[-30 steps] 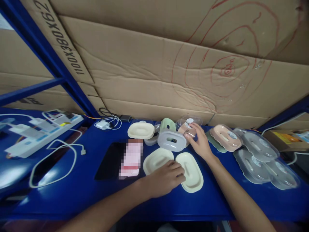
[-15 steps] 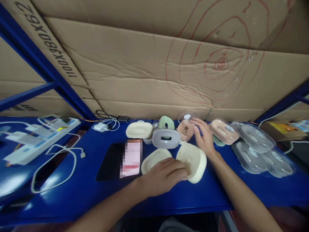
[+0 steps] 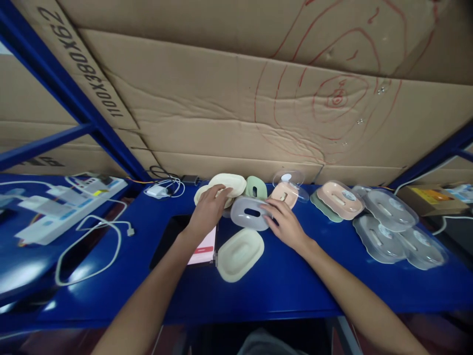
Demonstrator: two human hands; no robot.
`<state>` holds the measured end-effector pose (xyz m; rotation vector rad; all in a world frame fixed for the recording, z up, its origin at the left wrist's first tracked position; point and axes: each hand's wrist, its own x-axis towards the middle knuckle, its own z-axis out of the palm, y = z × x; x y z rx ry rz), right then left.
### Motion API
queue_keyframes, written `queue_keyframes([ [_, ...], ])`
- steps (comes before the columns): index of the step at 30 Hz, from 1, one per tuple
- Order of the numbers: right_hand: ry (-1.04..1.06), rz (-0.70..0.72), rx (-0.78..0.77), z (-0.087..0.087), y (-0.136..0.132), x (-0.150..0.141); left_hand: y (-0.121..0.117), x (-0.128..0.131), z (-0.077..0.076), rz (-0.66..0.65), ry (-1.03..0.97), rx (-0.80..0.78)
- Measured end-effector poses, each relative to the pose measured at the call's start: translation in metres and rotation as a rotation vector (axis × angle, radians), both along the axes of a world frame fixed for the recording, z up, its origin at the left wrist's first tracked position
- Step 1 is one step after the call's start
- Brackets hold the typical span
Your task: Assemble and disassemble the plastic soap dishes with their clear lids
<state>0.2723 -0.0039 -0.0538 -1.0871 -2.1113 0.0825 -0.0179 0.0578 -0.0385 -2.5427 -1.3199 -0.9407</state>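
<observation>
My left hand is closed on the rim of a cream oval dish, tilted over another cream dish at the back. My right hand has its thumb and fingers at the right edge of a grey oval piece with a dark slot. In front of both hands a shallow cream tray lies on the blue table. Behind the grey piece stands a green slotted piece. Close by are a pink slotted piece and a clear cover.
Right of my hands lie a pink covered dish and several grey covered dishes. A phone with a lit screen rests on a black flat panel. Further left are a white cable and a power strip. Cardboard walls the back.
My left hand has carried the cream dish from the front to the back left. My right hand has moved from beside the pink piece to the grey one. A pale bit shows in the pink slot.
</observation>
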Motion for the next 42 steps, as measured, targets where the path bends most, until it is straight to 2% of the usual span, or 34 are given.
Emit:
queue_keyframes([
  [4,0.070,-0.035,0.009,0.007,0.003,0.003,-0.005,0.006,0.000,0.018,0.018,0.002],
  [8,0.132,-0.164,0.030,0.026,0.029,0.005,-0.019,0.014,0.016,0.014,0.017,0.036],
  [10,0.154,-0.240,0.040,0.039,0.045,0.007,-0.035,0.022,0.026,-0.042,0.035,0.045],
  [12,0.150,-0.290,0.045,0.051,0.054,0.016,-0.055,0.033,0.032,-0.157,0.087,0.027],
  [15,0.117,-0.359,0.059,0.067,0.046,0.049,-0.085,0.051,0.029,-0.359,0.260,-0.036],
  [17,0.066,-0.488,0.076,0.070,0.029,0.084,-0.100,0.060,0.021,-0.436,0.362,-0.068],
  [20,-0.106,-0.859,0.085,0.062,0.001,0.141,-0.111,0.068,0.008,-0.500,0.416,-0.093],
  [22,-0.139,-0.962,0.031,0.052,-0.009,0.170,-0.111,0.070,0.003,-0.501,0.425,-0.077],
  [24,-0.119,-0.910,-0.022,0.040,-0.011,0.185,-0.107,0.071,0.001,-0.473,0.439,-0.057],
  [26,-0.106,-0.772,-0.035,0.030,-0.010,0.187,-0.100,0.070,0.000,-0.423,0.458,-0.051],
  [31,-0.183,-0.509,-0.030,0.018,-0.009,0.166,-0.082,0.069,-0.003,-0.313,0.394,-0.091],
  [37,-0.222,-0.275,-0.235,0.011,-0.016,0.141,-0.083,0.073,-0.006,-0.354,0.370,-0.160],
  [39,-0.182,-0.238,-0.280,0.012,-0.018,0.132,-0.084,0.074,-0.007,-0.359,0.363,-0.166],
  [42,-0.092,-0.273,-0.318,0.015,-0.019,0.119,-0.084,0.074,-0.007,-0.366,0.351,-0.169],
])
